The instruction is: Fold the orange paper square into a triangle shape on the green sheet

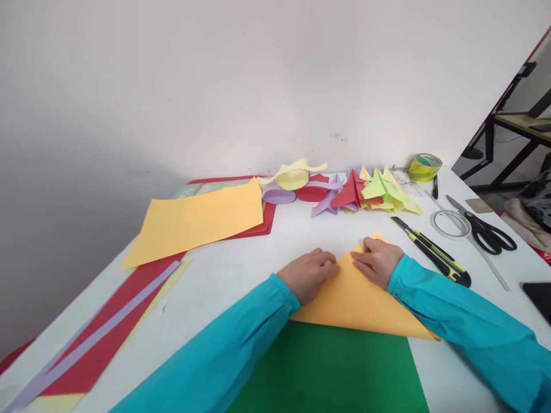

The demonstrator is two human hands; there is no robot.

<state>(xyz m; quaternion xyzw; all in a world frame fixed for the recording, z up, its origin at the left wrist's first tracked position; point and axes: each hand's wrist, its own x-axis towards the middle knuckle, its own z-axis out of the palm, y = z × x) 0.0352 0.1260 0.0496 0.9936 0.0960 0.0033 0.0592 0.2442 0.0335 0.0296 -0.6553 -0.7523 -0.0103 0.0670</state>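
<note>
One folded orange sheet (344,304) covers the far end of the green paper (336,373), with white tabletop (206,304) opening to that paper's left and a box cutter (439,259) beyond its right, your half-curled left hand (307,276) and right hand (379,261) touching the sheet's upper edges, grip unclear.

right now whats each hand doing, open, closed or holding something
Left hand: fingers curled, at the left edge of the folded orange paper; grip cannot be told.
Right hand: fingers bent, on its upper corner; grip cannot be told.
</note>
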